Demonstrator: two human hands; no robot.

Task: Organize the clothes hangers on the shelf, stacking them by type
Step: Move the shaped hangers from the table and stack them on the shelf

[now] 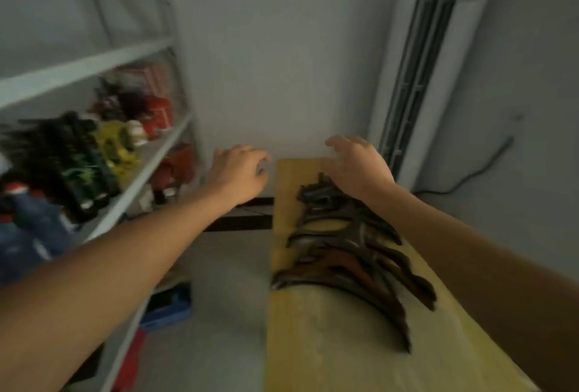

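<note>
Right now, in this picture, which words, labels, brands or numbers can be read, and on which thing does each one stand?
No text can be read.
Red boxes on the grey metal shelf unit: pale print, too blurred.
Dark green bottles on the same shelf: label patches, too blurred.
Dark brown wooden hangers on the yellow wooden board: no marking visible.
Tall white air conditioner: no readable label.

No text you can read anywhere, the picture blurred by motion, packaging on the metal rack (94, 65) at your left showing only red, yellow and green smears, no legible label, brand or number on it.
</note>
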